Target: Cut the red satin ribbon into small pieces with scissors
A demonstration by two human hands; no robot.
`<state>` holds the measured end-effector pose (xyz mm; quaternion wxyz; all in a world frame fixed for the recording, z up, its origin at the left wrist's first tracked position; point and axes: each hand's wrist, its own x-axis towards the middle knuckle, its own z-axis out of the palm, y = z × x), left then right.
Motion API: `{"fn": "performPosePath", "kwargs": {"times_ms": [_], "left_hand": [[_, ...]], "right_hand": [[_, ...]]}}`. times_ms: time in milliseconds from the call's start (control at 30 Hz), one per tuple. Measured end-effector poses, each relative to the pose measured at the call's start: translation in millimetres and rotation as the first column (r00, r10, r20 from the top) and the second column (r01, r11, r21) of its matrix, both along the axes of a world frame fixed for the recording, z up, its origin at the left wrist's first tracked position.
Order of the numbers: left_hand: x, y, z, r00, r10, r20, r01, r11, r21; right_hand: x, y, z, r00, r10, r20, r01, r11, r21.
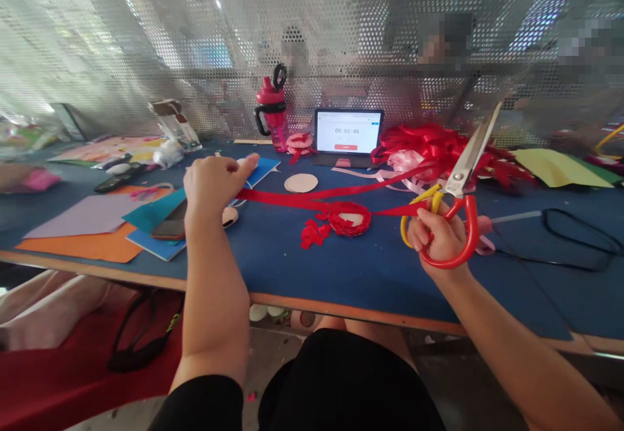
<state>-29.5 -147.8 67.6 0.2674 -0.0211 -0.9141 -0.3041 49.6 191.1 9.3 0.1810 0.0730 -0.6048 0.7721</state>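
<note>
Red, satin-looking ribbon (pixel 273 197) stretches above the counter (pixel 292 275) between the two hands, which are well apart. One strand runs from the left hand (pixel 217 184) to the right hand (pixel 441 239); another leads from the left toward the loose red heap (pixel 429 142) beside the tablet (pixel 348 133). The right hand pinches a ribbon end and also carries the scissors (pixel 457 181), blades pointing up and away. The left looks closed on the ribbon, though its fingertips are hidden, so the exact grip is hard to tell. Such ribbon should be feather-light, limp and rather slippery, apt to twist when slack; a flat pinch across its full width suits it. The frilled disc (pixel 348 218) below seems easily crushed, better held from underneath.
</note>
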Motion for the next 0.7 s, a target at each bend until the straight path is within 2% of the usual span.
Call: {"fn": "performPosePath", "kwargs": {"times_ms": [33, 67, 100, 133, 167, 200, 233, 267, 300, 333, 400, 467, 600, 700], "left_hand": [[0, 3, 0.2, 0.997, 0.072, 0.035, -0.065, 0.984, -0.167], [1, 9, 0.8, 0.991, 0.127, 0.052, -0.103, 0.940, -0.325], [3, 18, 1.8, 0.991, 0.093, 0.094, -0.046, 0.907, -0.419], [6, 31, 3.1, 0.991, -0.026, 0.129, 0.082, 0.887, -0.455], [9, 45, 4.3, 0.981, -0.148, 0.123, 0.187, 0.880, -0.437], [14, 62, 5.2, 0.934, -0.327, 0.147, 0.358, 0.854, -0.378], [19, 79, 5.4, 0.848, -0.495, 0.188, 0.529, 0.796, -0.294], [24, 97, 4.5, 0.731, -0.635, 0.252, 0.682, 0.699, -0.217], [28, 113, 2.3, 0.636, -0.713, 0.294, 0.769, 0.617, -0.166], [32, 128, -1.2, 0.602, -0.731, 0.322, 0.794, 0.590, -0.144], [36, 150, -10.9, 0.622, -0.720, 0.307, 0.780, 0.606, -0.160], [37, 162, -21.4, 0.630, -0.731, 0.262, 0.772, 0.627, -0.106], [36, 168, -34.7, 0.637, -0.759, 0.134, 0.748, 0.650, 0.130], [34, 164, -39.5, 0.634, -0.769, 0.082, 0.709, 0.620, 0.335]], "right_hand": [[0, -1, -1.4, 1.000, 0.007, -0.002, -0.007, 1.000, 0.028], [-1, -1, -3.1, 1.000, 0.017, -0.002, -0.017, 0.998, 0.054], [-1, -2, -4.9, 1.000, 0.029, 0.002, -0.030, 0.997, 0.069], [-1, -3, -6.8, 0.999, 0.048, 0.010, -0.048, 0.996, 0.077], [-2, -4, -8.7, 0.997, 0.072, 0.016, -0.073, 0.994, 0.076], [-2, -6, -10.4, 0.995, 0.099, 0.022, -0.101, 0.993, 0.069], [-2, -7, -11.7, 0.992, 0.124, 0.026, -0.125, 0.990, 0.060], [-3, -8, -12.4, 0.990, 0.141, 0.029, -0.142, 0.988, 0.053], [-3, -9, -12.4, 0.988, 0.149, 0.032, -0.151, 0.987, 0.051], [-4, -11, -11.6, 0.989, 0.145, 0.033, -0.147, 0.988, 0.052], [-4, -13, -8.3, 0.992, 0.124, 0.039, -0.126, 0.991, 0.053], [-5, -15, -4.3, 0.992, 0.113, 0.053, -0.116, 0.991, 0.059], [-9, -19, -4.5, 0.991, 0.101, 0.092, -0.109, 0.990, 0.085], [-11, -21, -15.2, 0.980, 0.177, 0.086, -0.183, 0.980, 0.074]]}}
